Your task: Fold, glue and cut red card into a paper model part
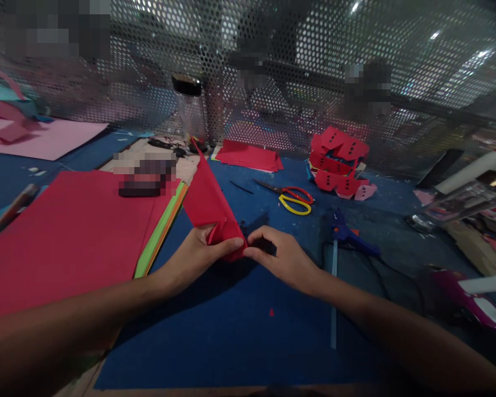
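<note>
A folded sheet of red paper (210, 193) stands raised above the blue mat, its pointed end up and to the left. My left hand (202, 251) grips its lower part, thumb pressed on the front and the other fingers behind it. At the paper's lower right corner, my right hand (283, 256) pinches the edge between thumb and forefinger. Beyond my hands lie scissors (287, 197) with one red and one yellow handle. A blue glue gun (351, 234) rests to the right, with a long translucent glue stick (334, 298) at its back end.
Large red sheets (74, 231) over green and orange ones lie at left. At the back are a stack of red pieces (250, 156), a lidded clear jar (192, 110), punched red strips (339, 160) and a perforated metal screen (273, 71). A clear bottle (458, 201) lies at right.
</note>
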Motion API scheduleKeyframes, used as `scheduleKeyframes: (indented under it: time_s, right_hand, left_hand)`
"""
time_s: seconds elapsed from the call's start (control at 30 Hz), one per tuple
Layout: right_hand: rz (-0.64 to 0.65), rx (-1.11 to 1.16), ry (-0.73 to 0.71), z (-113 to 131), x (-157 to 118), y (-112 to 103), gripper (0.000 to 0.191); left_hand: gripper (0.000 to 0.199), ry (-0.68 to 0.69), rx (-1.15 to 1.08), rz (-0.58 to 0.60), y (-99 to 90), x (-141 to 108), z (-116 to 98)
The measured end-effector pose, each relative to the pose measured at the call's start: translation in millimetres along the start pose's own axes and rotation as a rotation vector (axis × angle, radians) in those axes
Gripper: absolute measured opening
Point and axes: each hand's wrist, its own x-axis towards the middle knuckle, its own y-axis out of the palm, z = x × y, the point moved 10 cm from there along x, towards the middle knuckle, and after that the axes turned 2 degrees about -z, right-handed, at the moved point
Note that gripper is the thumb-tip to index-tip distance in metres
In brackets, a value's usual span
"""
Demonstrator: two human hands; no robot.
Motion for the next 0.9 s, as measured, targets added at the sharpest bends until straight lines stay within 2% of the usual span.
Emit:
scheduleKeyframes:
  time_s: [0.27,0.53,0.63,0.9]
  right_hand:
    - [0.032,0.091,0.127,-12.4,0.0,2.4,0.027]
    - [-0.005,0.066,0.074,-7.5,-0.7,-0.2,0.023]
    - [-0.034,0.070,0.024,-3.6,-2.1,-2.7,0.022]
    - [-0.039,-0.027,-0.236,16.9,-5.6,-4.4,0.010]
  left_hand:
    - [0.035,-0.039,-0.216,0.063,2.9,3.4,15.9]
    - [0.040,-0.068,-0.237,0.032,1.7,3.4,18.0]
    - [0.038,-0.084,-0.287,0.034,1.6,5.3,21.3]
    - [0.039,-0.156,-0.353,-0.026,-2.8,9.3,31.5]
